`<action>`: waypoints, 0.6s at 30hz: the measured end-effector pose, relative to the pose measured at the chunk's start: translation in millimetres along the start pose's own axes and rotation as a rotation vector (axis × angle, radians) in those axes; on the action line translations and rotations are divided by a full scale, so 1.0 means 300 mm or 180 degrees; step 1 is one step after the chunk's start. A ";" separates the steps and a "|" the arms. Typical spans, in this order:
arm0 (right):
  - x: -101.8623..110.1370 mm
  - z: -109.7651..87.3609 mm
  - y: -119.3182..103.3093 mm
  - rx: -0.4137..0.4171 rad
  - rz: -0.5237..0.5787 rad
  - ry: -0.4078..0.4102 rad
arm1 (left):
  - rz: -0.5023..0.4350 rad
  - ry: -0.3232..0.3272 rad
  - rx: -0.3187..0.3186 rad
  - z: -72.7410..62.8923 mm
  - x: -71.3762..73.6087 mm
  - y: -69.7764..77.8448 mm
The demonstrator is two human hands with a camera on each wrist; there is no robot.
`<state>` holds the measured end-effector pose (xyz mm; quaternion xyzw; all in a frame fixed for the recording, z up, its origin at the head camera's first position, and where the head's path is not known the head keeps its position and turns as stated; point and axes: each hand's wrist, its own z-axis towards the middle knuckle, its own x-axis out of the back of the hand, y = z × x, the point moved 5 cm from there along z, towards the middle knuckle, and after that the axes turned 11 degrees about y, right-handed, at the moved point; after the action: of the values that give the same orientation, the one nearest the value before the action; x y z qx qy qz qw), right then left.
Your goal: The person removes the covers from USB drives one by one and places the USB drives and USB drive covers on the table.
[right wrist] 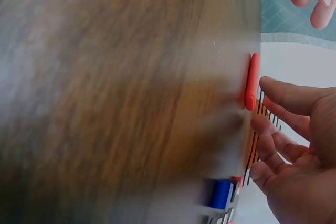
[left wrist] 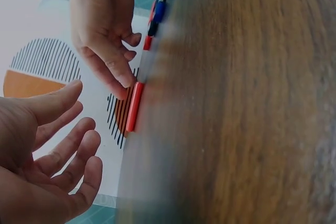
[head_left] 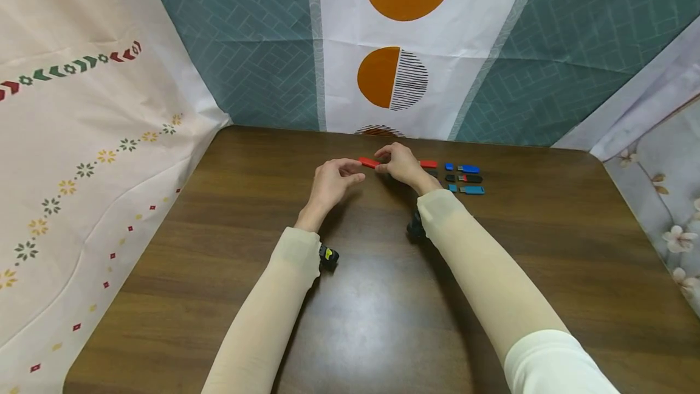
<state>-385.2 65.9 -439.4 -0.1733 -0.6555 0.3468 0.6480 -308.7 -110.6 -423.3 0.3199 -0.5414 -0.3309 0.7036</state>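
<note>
A slim red stick [head_left: 369,163] lies on the table near its far edge; its exact kind is hard to tell. My right hand [head_left: 401,166] hovers at its right end, the fingers bent loosely and nothing seen between them. In the right wrist view the thumb comes close to the red stick [right wrist: 252,81] with a small gap. On the other side, my left hand [head_left: 335,182] is held in the air, fingers spread and loosely bent, holding nothing. In the left wrist view the red stick [left wrist: 135,107] sits below the right hand's fingertips.
Right of my right hand lie USB sticks with caps off: a blue stick [head_left: 468,169], a black-and-red stick [head_left: 471,179] and a light blue stick [head_left: 473,190]. A small blue cap [head_left: 449,166] lies beside them. Another red piece [head_left: 428,164] is near the right wrist. Curtains [head_left: 262,41] hang behind the table.
</note>
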 end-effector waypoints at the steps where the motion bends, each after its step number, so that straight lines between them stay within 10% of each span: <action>1: -0.004 0.002 -0.002 -0.0017 0.0009 -0.0015 | -0.0019 -0.0003 0.0004 0.000 0.001 0.000; 18: -0.059 0.037 -0.016 0.0032 -0.0161 0.0048 | -0.0046 0.0026 0.0108 0.023 0.005 -0.026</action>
<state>-393.2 48.1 -448.1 -0.1560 -0.6530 0.3324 0.6623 -316.1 -117.0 -427.3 0.3370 -0.5417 -0.3255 0.6979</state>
